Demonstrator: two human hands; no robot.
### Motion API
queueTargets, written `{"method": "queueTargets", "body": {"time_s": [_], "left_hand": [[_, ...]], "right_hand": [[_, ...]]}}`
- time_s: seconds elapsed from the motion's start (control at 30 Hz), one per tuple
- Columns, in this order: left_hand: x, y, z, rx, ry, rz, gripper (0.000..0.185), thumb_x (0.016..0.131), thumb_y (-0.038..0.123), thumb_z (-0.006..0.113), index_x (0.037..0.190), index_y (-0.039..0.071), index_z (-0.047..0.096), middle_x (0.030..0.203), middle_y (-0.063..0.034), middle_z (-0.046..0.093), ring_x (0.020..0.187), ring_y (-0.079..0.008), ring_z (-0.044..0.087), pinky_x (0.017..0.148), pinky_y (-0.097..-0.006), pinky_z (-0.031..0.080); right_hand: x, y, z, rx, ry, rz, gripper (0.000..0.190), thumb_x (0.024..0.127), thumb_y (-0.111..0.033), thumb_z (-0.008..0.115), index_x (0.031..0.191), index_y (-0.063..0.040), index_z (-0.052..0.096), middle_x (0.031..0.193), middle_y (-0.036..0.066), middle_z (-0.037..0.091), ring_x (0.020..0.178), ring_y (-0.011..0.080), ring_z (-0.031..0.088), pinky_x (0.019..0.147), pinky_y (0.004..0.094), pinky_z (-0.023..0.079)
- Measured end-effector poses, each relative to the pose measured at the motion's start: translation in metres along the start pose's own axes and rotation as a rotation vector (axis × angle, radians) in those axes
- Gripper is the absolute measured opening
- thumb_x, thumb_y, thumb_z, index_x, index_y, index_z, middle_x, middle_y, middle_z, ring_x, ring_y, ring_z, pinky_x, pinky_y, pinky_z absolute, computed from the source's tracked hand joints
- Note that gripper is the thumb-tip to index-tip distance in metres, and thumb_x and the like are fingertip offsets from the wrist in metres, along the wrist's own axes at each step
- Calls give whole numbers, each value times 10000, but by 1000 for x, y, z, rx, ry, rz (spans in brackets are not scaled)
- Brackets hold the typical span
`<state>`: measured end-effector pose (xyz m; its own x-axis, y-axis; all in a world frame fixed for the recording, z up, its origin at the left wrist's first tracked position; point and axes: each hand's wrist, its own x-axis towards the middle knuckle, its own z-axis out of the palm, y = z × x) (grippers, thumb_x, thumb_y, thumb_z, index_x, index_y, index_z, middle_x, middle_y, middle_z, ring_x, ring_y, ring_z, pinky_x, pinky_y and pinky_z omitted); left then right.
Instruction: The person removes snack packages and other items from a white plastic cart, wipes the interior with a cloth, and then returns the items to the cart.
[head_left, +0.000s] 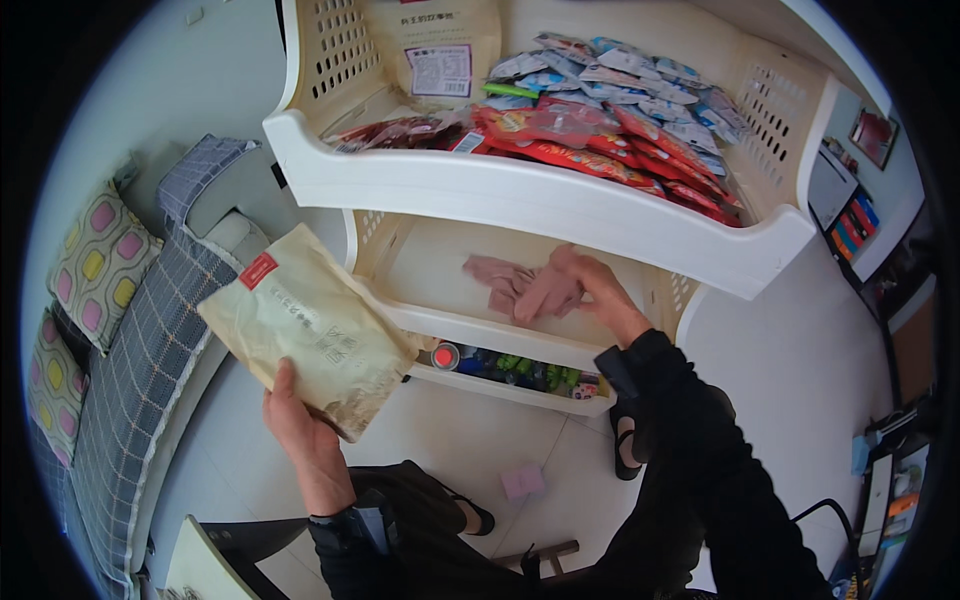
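Observation:
My left hand (304, 427) holds a large cream-coloured bag (319, 330) by its lower edge, thumb on the front; the bag bears a red label and writing and is tilted. My right hand (596, 289) reaches into the middle shelf (420, 255) of a plastic rack and has its fingers on a crumpled pink cloth (517, 289) that lies there. Above, the top shelf's white front rim (525, 195) stands before red snack packets (585, 142), blue-and-white packets (637, 75) and an upright cream-coloured bag (442, 60).
The bottom shelf (517, 386) holds a can with a red cap (445, 356) and green and blue items. A pink piece (523, 481) lies on the tiled floor near my feet. A sofa (150, 360) with patterned cushions (101, 262) stands left; a table corner (202, 562) is lower left.

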<state>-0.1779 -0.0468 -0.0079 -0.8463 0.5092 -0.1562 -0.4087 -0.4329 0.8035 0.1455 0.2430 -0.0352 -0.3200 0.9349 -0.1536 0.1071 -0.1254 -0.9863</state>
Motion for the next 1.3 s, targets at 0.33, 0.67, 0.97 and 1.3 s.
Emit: {"method": "queueTargets", "body": {"time_s": [0.33, 0.67, 0.97, 1.3], "left_hand": [[-132, -82, -8, 910, -444, 4, 185, 1021, 63, 572, 1180, -26, 605, 874, -103, 714, 718, -125, 621, 639, -292, 498], [-97, -212, 3, 1544, -1474, -206, 260, 894, 187, 590, 1106, 65, 678, 1046, -204, 708, 1010, -415, 675, 853, -535, 531], [-39, -345, -9, 1564, -1343, -408, 342, 872, 150, 565, 1171, 67, 707, 1162, -191, 706, 1117, -412, 656, 939, -509, 530], [-2, -389, -68, 1331, -1111, -452, 379, 823, 250, 641, 1127, 36, 718, 1167, -215, 696, 1097, -420, 647, 953, -473, 520]], "right_hand": [[51, 14, 8, -1111, -659, 12, 924, 741, -275, 790, 1555, -175, 364, 1473, 223, 434, 1251, 392, 537, 930, 455, 520], [99, 35, 114, -1065, -1051, -1041, 559, 813, -9, 648, 1359, -90, 560, 1321, 135, 497, 1188, 347, 493, 1037, 451, 420], [160, 52, 230, -1195, -898, -1297, 318, 832, -194, 652, 1148, -155, 660, 1236, 75, 542, 1086, 336, 470, 997, 443, 417], [266, 68, 195, -602, -721, -915, 280, 858, -135, 645, 1131, -71, 633, 1076, 153, 587, 940, 348, 609, 885, 450, 496]]}}
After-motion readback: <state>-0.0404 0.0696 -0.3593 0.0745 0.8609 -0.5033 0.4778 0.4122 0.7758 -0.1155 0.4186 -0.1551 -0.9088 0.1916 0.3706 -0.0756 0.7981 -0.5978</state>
